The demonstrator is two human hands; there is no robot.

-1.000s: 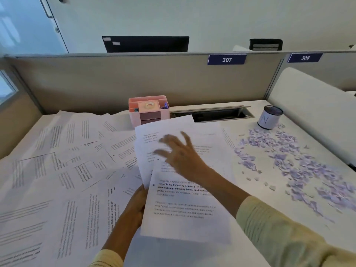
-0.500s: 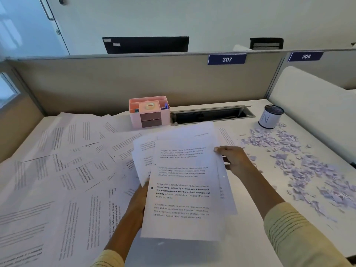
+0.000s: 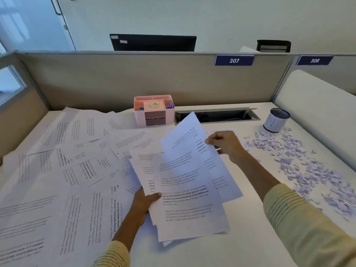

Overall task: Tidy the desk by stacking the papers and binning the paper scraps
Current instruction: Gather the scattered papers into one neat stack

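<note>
Just in front of the pink organizer (image 3: 154, 110), above the white desk (image 3: 238, 249), the person held a loose bundle of printed sheets (image 3: 190, 207). Their left hand (image 3: 143, 204) gripped the bundle's left edge, thumb on top and fingers curled beneath. Their right hand (image 3: 224, 144) pinched the right edge of a single sheet (image 3: 189, 140), which stood tilted up, its far corner reaching toward the cable slot (image 3: 217, 114) just right of the organizer. That sheet's lower part overlapped the bundle. To the left of the organizer and nearer the person, many more papers (image 3: 57, 170) lay spread flat and overlapping, turned at different angles. Well to the right of the organizer, a small white can (image 3: 275, 123) with a dark mesh top stood upright, and pale purple scraps (image 3: 308, 164) lay scattered from its base toward the desk's near right edge. Behind the organizer rose a beige partition (image 3: 134, 79) bearing a blue plate marked 307 (image 3: 234, 60).
</note>
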